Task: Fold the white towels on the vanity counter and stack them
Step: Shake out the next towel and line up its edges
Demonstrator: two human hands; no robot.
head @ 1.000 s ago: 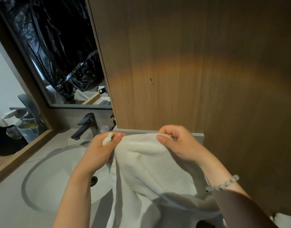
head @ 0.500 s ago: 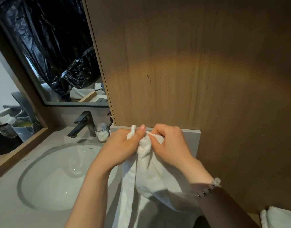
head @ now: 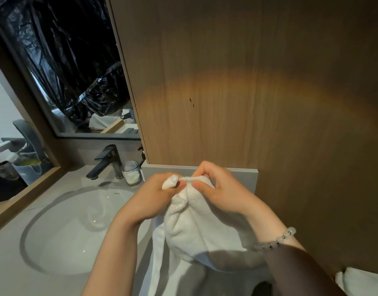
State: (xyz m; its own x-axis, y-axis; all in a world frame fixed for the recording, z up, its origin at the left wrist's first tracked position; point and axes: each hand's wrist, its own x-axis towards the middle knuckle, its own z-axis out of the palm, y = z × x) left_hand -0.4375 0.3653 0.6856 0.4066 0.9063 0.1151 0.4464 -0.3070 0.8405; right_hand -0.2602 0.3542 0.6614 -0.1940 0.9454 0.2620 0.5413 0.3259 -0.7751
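White towel [head: 196, 227]: top edge pinched by left hand [head: 156, 197] and right hand [head: 222, 189] fingers (held beside sink [head: 62, 231]), remainder hanging.

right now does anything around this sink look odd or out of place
Crumpled black plastic sheeting fills the mirror, odd for a bathroom, and two small dark marks blemish the wooden panel. Nothing looks spilled. The white towel looks fine.

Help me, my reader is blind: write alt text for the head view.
The left hand and right hand, close together, pinch the top edge of a hanging white towel. To their left, the vanity counter holds a sink, black faucet and glass; another towel lies lower right.
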